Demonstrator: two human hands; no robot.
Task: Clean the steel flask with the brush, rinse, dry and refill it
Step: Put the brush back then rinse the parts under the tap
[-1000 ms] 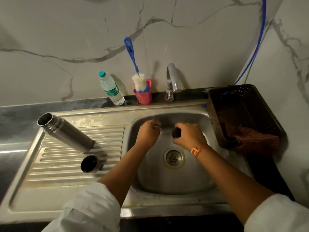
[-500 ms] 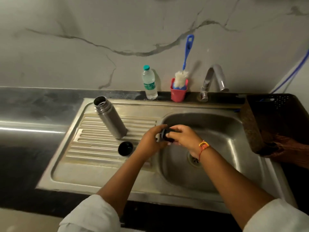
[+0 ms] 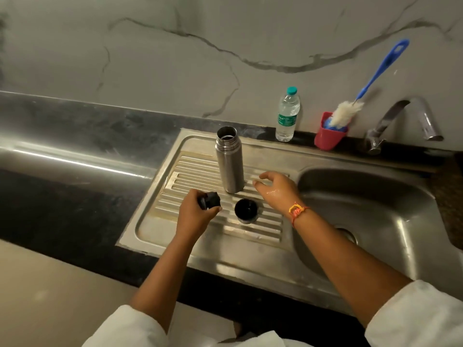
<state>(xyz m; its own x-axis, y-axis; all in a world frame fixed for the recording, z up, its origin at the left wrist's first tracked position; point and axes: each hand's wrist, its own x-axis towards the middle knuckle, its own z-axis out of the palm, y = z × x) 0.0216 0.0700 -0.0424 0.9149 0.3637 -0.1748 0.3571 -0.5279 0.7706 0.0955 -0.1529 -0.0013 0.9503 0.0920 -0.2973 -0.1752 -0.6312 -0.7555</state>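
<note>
Step judged as washing the small parts, body next: the open flask [image 3: 230, 161] stands upright on the draining board [image 3: 155, 229], left hand [image 3: 198, 214] gripping its black stopper [image 3: 210, 199], right hand [image 3: 275, 190] wet, loosely spread and empty just beside the flask's base, so the stopper wants setting down and the brush [image 3: 347, 113] fetching.

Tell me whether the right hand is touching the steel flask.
Apart. The head view shows a strip of ribbed drainboard between the fingertips of the right hand and the flask; the hand is open and holds nothing.
</note>
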